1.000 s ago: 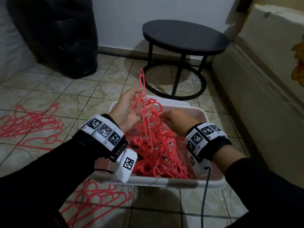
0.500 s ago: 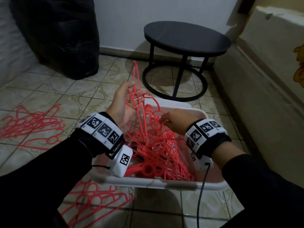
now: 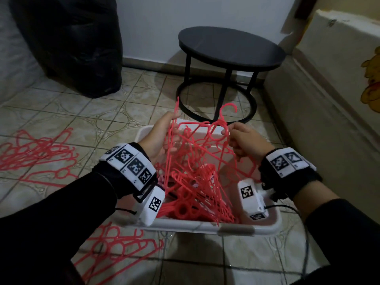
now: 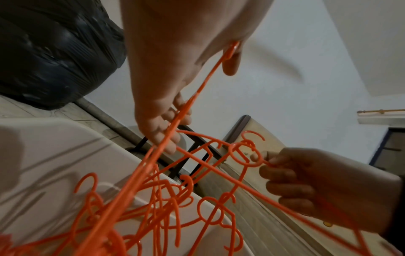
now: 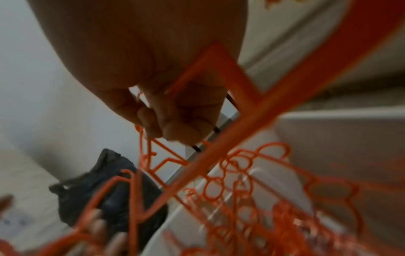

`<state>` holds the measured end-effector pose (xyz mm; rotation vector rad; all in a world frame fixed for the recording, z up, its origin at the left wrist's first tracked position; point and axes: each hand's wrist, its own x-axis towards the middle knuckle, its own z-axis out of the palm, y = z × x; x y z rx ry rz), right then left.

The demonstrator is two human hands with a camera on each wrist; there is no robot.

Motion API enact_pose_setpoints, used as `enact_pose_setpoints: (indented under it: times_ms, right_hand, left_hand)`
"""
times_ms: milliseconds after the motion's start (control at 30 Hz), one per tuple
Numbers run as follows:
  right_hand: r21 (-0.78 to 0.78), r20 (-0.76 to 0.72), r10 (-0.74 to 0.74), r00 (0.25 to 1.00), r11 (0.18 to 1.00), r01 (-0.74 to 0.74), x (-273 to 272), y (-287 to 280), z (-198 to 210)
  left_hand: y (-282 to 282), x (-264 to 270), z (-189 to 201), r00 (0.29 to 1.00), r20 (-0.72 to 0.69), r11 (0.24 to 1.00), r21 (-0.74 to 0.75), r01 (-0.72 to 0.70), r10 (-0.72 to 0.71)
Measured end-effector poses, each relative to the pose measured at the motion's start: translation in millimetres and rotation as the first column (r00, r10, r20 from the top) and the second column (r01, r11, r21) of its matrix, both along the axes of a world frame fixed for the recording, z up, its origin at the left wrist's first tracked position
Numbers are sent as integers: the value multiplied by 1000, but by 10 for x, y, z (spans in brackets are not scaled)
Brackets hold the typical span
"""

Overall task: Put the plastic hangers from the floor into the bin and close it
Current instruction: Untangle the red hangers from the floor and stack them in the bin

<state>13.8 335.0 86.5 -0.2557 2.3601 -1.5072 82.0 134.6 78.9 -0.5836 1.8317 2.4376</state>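
Two loose batches of coral-red plastic hangers are left on the floor: one batch [image 3: 115, 249] at the lower left of the head view, just in front of the bin, and a second batch [image 3: 39, 155] at the left edge. Between them the white plastic bin [image 3: 236, 230] sits low in the centre, open, and holds a tangled heap of hangers [image 3: 197, 194]. I judge the task past halfway, with both floor batches yet to go in and the closing not yet done; a white panel [image 4: 54, 155] at the left of the left-wrist view may be the lid, but I cannot tell.

Above the heap, the left hand [image 3: 162, 136] pinches one thin hanger [image 3: 174, 120] by its bar. The right hand [image 3: 244, 140] has its fingers curled round the ring neck of another hanger [image 3: 224, 122].

Farther off, patterned beige floor tiles [image 3: 61, 112] run to a white wall. A round black side table [image 3: 230, 48] stands at upper centre, a black plastic bag [image 3: 70, 42] at upper left, and a mattress edge [image 3: 320, 112] along the right.
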Motion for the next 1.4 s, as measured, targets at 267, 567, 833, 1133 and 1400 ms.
enact_pose_setpoints:
  times_ms: [267,567,833,1133,1400]
  right_hand:
    - [-225,149,289,946,941,-253,256,-142,43]
    - [-385,-55,156,986,908,-165,456,-434,122]
    - [99,-412,195,890,981,-169,482,-621,-342]
    - [169,-478,330,814,944,-283,425,-675,-320]
    - [-61,-493,15,870,997,-52,241,-521,-197]
  left_hand:
    - [173,61,13,1000,-4,1000,-6,10,-10]
    - [109,118,120,988,-77,987,86,138,-131]
    - [61,215,98,964,-20,962,56,267,-266]
    - [3,224,-53,977,-4,973,-97,210,-211]
    - [-28,206,-71,977,26,905,-373,206,-212]
